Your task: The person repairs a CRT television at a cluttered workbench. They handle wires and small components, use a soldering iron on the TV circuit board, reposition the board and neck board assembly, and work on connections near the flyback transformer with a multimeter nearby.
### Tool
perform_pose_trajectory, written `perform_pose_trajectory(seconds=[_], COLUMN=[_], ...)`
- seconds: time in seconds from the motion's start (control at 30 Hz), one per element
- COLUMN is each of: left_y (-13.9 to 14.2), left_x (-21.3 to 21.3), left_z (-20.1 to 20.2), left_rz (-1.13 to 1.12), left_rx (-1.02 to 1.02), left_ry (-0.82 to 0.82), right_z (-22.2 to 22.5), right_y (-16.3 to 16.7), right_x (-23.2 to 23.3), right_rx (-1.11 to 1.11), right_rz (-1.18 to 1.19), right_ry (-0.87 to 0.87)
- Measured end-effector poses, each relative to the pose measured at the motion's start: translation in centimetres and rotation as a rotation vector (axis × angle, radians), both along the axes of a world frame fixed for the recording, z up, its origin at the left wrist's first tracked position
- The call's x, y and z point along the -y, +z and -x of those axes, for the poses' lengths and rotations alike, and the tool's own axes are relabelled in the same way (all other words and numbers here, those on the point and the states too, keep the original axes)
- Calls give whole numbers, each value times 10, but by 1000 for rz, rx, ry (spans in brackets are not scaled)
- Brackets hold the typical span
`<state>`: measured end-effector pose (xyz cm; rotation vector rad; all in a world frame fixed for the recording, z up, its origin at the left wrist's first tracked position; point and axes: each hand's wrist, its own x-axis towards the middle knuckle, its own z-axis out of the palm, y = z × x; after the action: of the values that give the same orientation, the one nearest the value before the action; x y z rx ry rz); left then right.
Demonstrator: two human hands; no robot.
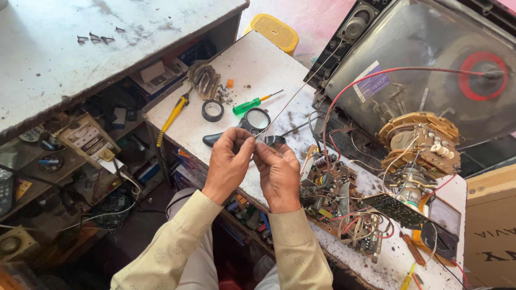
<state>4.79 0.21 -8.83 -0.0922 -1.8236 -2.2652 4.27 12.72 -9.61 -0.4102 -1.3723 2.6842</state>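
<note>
My left hand (228, 161) and my right hand (278, 171) meet above the front edge of a white workbench (252, 64). Both pinch the near end of a thin wire (301, 91) that runs up and right toward the speaker (359, 24) on an opened picture-tube television (430, 59). Just behind my fingers lies a black-handled magnifying glass (252, 122). A bare circuit board (336, 193) with red and white leads sits right of my right hand.
A green screwdriver (250, 104), a roll of black tape (213, 110), yellow-handled pliers (173, 115) and a metal part (204, 80) lie on the bench. A multimeter (443, 228) rests at right by a cardboard box (492, 225). Cluttered shelves (80, 156) stand left, a yellow stool (275, 32) behind.
</note>
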Motion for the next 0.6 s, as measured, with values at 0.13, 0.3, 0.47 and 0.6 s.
perform_pose_trajectory(seconds=[0.13, 0.3, 0.47, 0.6], left_y=[-6, -2, 17, 27], left_x=[-5, 2, 23, 38], left_z=[9, 13, 14, 17], left_rz=[-211, -207, 141, 201], left_rx=[49, 25, -43, -124], left_ry=[-33, -17, 107, 52], right_z=[5, 2, -7, 8], right_y=[-10, 2, 45, 82], right_x=[-2, 2, 14, 13], right_rx=[-53, -126, -654, -974], right_rz=[47, 36, -895, -1787], right_ry=[36, 140, -235, -231])
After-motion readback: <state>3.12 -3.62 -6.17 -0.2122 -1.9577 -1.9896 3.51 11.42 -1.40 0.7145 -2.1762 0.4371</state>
